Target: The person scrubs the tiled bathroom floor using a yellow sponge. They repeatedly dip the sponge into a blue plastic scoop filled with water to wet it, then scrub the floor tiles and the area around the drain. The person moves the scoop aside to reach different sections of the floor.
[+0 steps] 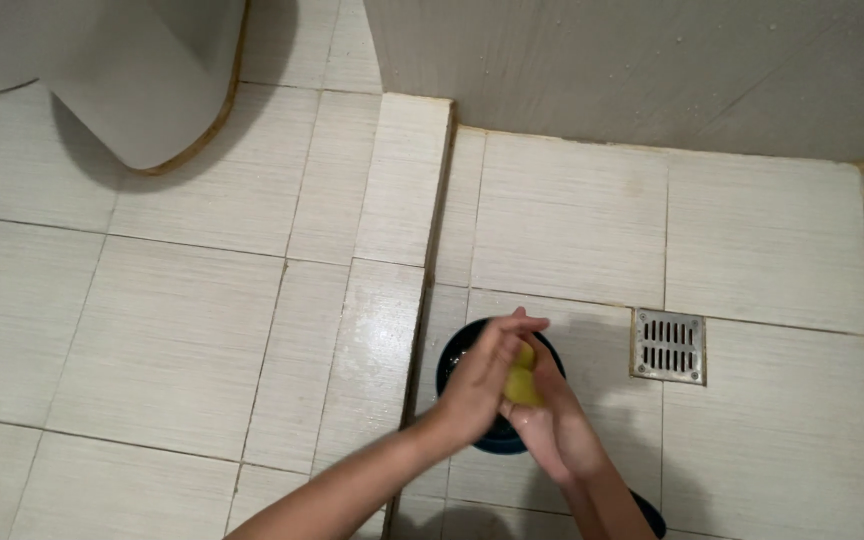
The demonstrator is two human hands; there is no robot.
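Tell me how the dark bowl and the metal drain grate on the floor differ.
The bowl is round and dark blue-black; the drain grate is square and shiny silver. The bowl sits on top of the tiles and is partly covered by both hands, left hand and right hand, pressed around a yellow sponge-like thing; the grate lies flush in the floor, untouched. Both rest in the sunken tiled area.

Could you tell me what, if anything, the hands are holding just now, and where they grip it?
A yellow sponge is pressed between the left hand and right hand, palms on its opposite sides, above a dark bowl on the tiled floor.
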